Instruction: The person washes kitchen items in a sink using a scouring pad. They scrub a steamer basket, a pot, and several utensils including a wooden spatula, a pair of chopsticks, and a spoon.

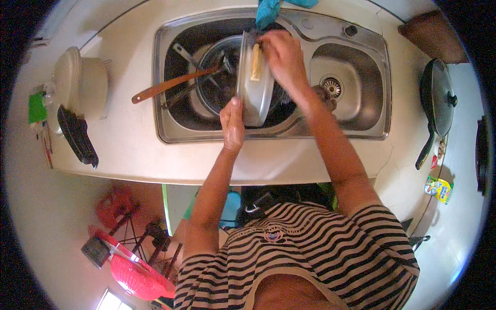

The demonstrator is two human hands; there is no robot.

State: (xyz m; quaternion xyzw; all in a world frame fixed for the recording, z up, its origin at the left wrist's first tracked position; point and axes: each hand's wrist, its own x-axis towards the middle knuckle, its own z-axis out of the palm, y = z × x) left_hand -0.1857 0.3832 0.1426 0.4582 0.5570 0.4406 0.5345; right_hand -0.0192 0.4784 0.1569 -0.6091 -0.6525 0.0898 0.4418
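My left hand [231, 126] grips the near rim of a shallow light metal pan [254, 102], tilted on edge over the left sink basin [182, 116]. A yellow piece, perhaps a handle [255, 64], shows on the pan's side. My right hand [285, 54] is at the pan's far end, fingers curled and blurred. Something grey shows by its fingertips, and I cannot tell whether they hold it. Below the pan sits a round dark pot [217, 85] with utensils in it. A wooden-handled utensil [170, 85] leans out over the sink's left rim.
A teal cloth [267, 13] hangs at the sink's back. The right basin [364, 93] has a drain strainer [332, 87]. A lidded frying pan [438, 100] stands far right, near a yellow packet [440, 190]. On the left are a cream pot [91, 85] and a black object [77, 135].
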